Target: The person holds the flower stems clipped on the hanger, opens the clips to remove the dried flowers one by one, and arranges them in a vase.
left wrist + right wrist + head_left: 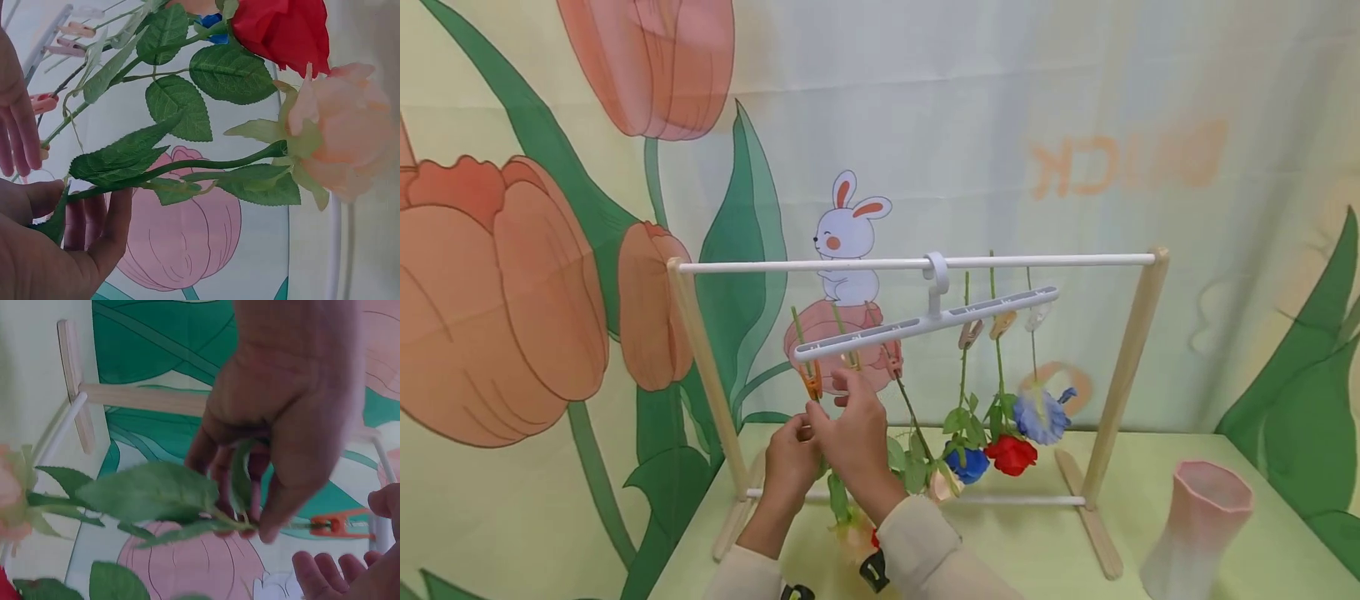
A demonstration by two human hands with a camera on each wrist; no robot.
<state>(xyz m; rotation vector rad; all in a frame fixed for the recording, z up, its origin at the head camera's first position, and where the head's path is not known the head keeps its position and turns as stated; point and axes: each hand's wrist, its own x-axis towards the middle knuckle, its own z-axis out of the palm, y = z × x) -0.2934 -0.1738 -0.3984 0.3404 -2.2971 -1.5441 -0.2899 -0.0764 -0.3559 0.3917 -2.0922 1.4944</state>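
Note:
My left hand (pixel 792 461) pinches the green stem of a peach rose (pixel 353 134), which hangs head-down below the fingers. In the right wrist view the left thumb and fingers meet on the stem just under the leaves. That stem hangs from an orange clip (pixel 812 381) at the left end of a white hanger (pixel 880 335). Close beside it, my right hand (pixel 859 432) holds nothing, its fingers loosely bent near the orange and yellow clips. A red rose (pixel 284 31) hangs next to the peach one, mostly hidden behind my hands in the head view.
The hanger tilts, left end lower, on the top rod (pixel 805 267) of a wooden rack (pixel 1127 375). At right hang a blue rose (pixel 967 462), a red rose (pixel 1011 455) and a pale blue flower (pixel 1040 415). A pink-white vase (pixel 1198 533) stands right of the rack.

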